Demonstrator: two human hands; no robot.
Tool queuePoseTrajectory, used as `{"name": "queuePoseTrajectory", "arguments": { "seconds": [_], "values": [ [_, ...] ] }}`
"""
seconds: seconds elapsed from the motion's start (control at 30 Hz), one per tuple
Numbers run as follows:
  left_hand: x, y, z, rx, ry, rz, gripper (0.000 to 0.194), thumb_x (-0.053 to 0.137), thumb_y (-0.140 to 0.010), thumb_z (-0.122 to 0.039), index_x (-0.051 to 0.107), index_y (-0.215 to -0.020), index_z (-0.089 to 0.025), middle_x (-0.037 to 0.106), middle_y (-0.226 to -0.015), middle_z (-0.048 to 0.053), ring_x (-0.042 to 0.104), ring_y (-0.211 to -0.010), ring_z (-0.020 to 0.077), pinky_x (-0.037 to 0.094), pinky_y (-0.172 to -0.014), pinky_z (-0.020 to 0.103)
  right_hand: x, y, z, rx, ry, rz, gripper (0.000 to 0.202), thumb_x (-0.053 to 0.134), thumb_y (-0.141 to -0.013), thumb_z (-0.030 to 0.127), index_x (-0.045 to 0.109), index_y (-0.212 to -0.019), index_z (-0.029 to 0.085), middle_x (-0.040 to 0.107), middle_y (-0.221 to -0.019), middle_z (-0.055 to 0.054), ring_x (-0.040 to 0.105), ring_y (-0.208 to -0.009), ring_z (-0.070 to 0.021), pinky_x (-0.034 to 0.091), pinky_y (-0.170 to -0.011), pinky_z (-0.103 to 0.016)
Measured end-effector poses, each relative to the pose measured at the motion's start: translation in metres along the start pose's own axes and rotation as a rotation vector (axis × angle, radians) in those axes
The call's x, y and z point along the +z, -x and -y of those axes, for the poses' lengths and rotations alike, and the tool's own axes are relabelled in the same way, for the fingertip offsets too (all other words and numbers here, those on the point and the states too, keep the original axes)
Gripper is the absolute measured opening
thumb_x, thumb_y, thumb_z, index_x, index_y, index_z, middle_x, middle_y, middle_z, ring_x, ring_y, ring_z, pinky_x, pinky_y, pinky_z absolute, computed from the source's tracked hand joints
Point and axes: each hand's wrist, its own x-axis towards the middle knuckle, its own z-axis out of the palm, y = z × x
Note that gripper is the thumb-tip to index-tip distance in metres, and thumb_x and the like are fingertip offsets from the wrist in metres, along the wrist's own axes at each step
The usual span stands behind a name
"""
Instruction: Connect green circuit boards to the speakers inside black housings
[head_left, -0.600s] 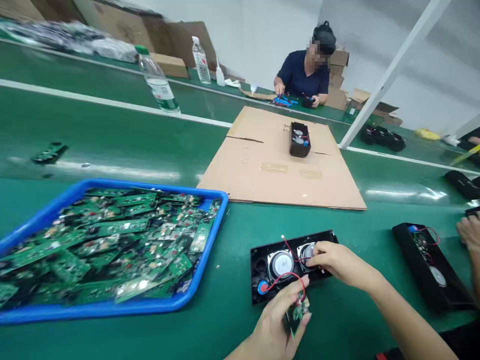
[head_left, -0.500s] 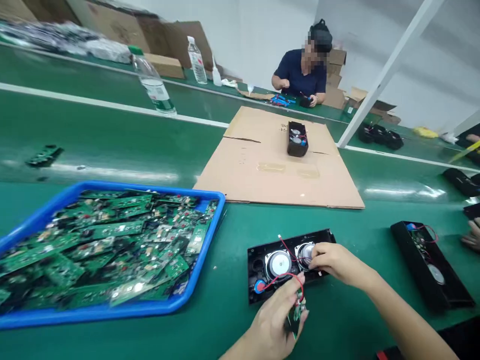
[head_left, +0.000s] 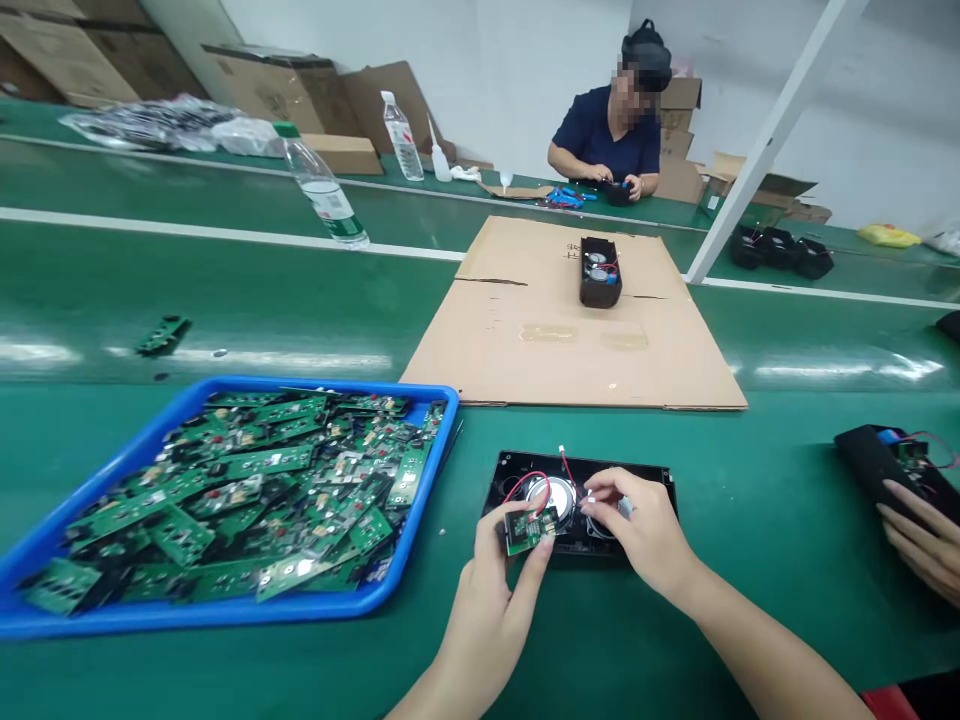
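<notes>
Holding green rectangular circuit board in left fingers, over near side of black oblong plastic shell; pinching small white plug in right fingers. Seemingly partway: with round silver speakers inside shell, board outside, plug unmated.

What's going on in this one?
The left hand holds a small rectangular green circuit board above an open black rectangular speaker case. The right hand pinches a small white plug. A blue plastic tray heaped with green circuit boards sits to the left. At the right edge, a co-worker's hand rests on another black speaker case.
</notes>
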Motion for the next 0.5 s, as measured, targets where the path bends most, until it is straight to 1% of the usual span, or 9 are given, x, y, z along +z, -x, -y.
{"name": "queuePoseTrajectory", "arguments": {
  "seconds": [0.07, 0.13, 0.23, 0.33, 0.43, 0.5],
  "values": [
    [-0.001, -0.002, -0.009, -0.105, 0.051, 0.038, 0.026, 0.049, -0.084, -0.034, 0.047, -0.107, -0.021, 0.067, -0.105, 0.010, 0.067, -0.092, 0.0244, 0.057, -0.073, 0.034, 0.003, -0.005, 0.002, -0.039, 0.026, 0.005, 0.013, 0.058, -0.080, 0.009, 0.065, -0.078, 0.019, 0.064, -0.071, 0.001, 0.057, -0.067, -0.0138, 0.048, -0.062, -0.025],
    [-0.002, -0.006, -0.013, -0.153, 0.090, 0.040, 0.028, 0.050, -0.082, -0.036, 0.049, -0.106, -0.021, 0.068, -0.101, 0.009, 0.068, -0.088, 0.0233, 0.057, -0.074, 0.033, 0.005, -0.006, 0.001, -0.106, 0.082, 0.031, 0.016, 0.056, -0.082, 0.009, 0.066, -0.076, 0.020, 0.064, -0.073, 0.000, 0.056, -0.070, -0.0148, 0.046, -0.064, -0.027],
    [-0.002, -0.010, -0.013, -0.185, 0.140, 0.053, 0.029, 0.051, -0.080, -0.035, 0.051, -0.106, -0.021, 0.069, -0.099, 0.007, 0.068, -0.088, 0.0222, 0.056, -0.079, 0.033, 0.009, -0.005, -0.001, -0.144, 0.147, 0.056, 0.019, 0.051, -0.085, 0.009, 0.067, -0.082, 0.020, 0.063, -0.077, -0.002, 0.055, -0.073, -0.0155, 0.046, -0.064, -0.027],
    [-0.003, -0.012, -0.013, -0.204, 0.173, 0.094, 0.029, 0.050, -0.080, -0.034, 0.053, -0.107, -0.022, 0.071, -0.099, 0.005, 0.067, -0.092, 0.0220, 0.055, -0.083, 0.032, 0.013, -0.003, -0.004, -0.194, 0.193, 0.064, 0.018, 0.049, -0.087, 0.013, 0.066, -0.084, 0.019, 0.059, -0.076, -0.003, 0.054, -0.070, -0.0146, 0.046, -0.061, -0.026],
    [-0.003, -0.014, -0.013, -0.233, 0.185, 0.125, 0.032, 0.049, -0.080, -0.034, 0.053, -0.109, -0.021, 0.072, -0.097, 0.004, 0.067, -0.091, 0.0227, 0.056, -0.081, 0.033, 0.015, -0.001, -0.006, -0.324, 0.292, 0.033, 0.021, 0.045, -0.090, 0.018, 0.065, -0.083, 0.016, 0.058, -0.073, -0.004, 0.053, -0.066, -0.0144, 0.045, -0.058, -0.026],
    [-0.003, -0.016, -0.013, -0.248, 0.211, 0.133, 0.033, 0.049, -0.079, -0.034, 0.054, -0.109, -0.021, 0.072, -0.097, 0.004, 0.067, -0.092, 0.0229, 0.056, -0.082, 0.034, 0.016, -0.001, -0.007, -0.417, 0.400, 0.004, 0.024, 0.042, -0.092, 0.018, 0.064, -0.084, 0.013, 0.058, -0.071, -0.005, 0.052, -0.064, -0.0143, 0.044, -0.057, -0.026]
  ]
}}
